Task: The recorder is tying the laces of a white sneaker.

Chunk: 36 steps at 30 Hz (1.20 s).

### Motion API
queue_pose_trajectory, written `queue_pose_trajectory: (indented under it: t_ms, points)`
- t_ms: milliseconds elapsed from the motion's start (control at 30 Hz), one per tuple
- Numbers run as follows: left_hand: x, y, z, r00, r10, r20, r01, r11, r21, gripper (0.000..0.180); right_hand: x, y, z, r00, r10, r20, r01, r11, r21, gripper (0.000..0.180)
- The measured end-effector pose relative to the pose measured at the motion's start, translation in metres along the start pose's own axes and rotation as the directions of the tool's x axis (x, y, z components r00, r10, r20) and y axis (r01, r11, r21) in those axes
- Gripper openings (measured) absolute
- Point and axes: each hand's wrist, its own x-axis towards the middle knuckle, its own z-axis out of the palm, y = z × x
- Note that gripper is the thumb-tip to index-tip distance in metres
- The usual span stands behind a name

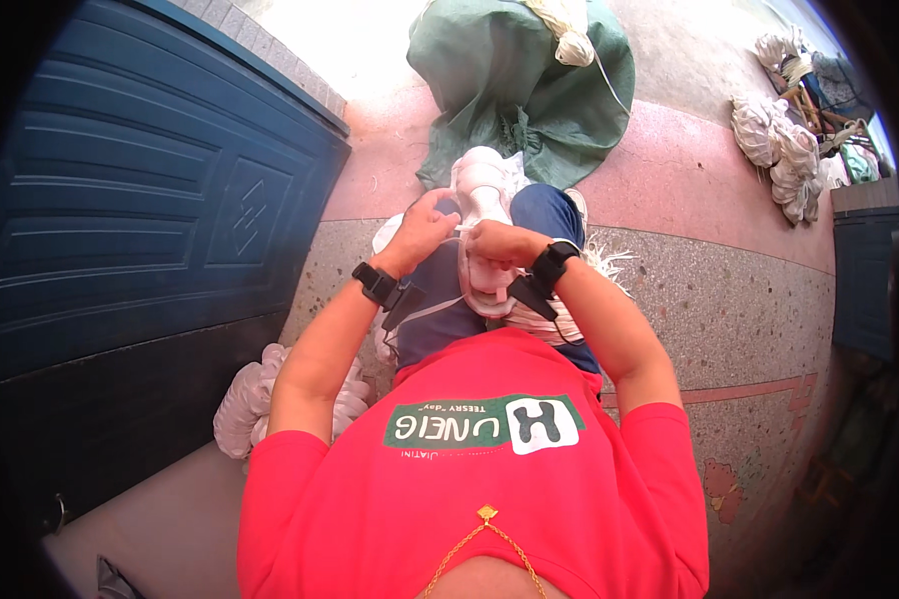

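Shoe-like white piece (484, 205) lies lengthwise over the person's lap, between the thighs in blue trousers (435, 275). It looks light and fairly soft, likely to flex under pressure; its side edges seem the surest place to take hold. The left hand (425, 235) has its fingers bent narrow beside it. The right hand (504, 245) curls over its middle, fingertips hidden. Whether either hand pinches the thin white cord (433, 310) cannot be told.
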Motion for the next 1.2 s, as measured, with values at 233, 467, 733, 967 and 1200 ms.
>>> queue_pose_trajectory:
  t_ms: [233,467,733,967,1200]
  points:
    - [-0.018,-0.025,0.008,0.954,0.299,0.021,-0.279,0.864,0.420,0.029,-0.004,0.025,-0.017,0.994,-0.056,0.096,0.020,0.941,0.338,0.012]
    - [-0.051,-0.039,0.048,0.832,0.532,0.153,-0.395,0.376,0.839,0.023,-0.007,0.002,-0.021,0.996,-0.003,0.085,-0.013,0.982,0.190,0.013]
    - [-0.034,-0.022,0.020,0.953,0.276,0.125,-0.299,0.798,0.523,0.026,-0.031,0.029,-0.015,0.940,-0.335,-0.059,0.283,0.867,-0.410,0.030]
    - [-0.004,-0.014,-0.031,0.996,-0.082,0.031,0.088,0.948,-0.306,0.040,-0.205,0.087,-0.077,0.702,-0.354,-0.618,0.711,0.316,0.628,0.018]
    - [0.020,-0.024,0.017,0.994,0.113,-0.005,-0.112,0.987,0.113,0.030,-0.333,0.103,-0.115,0.268,-0.507,-0.819,0.869,-0.240,0.433,0.020]
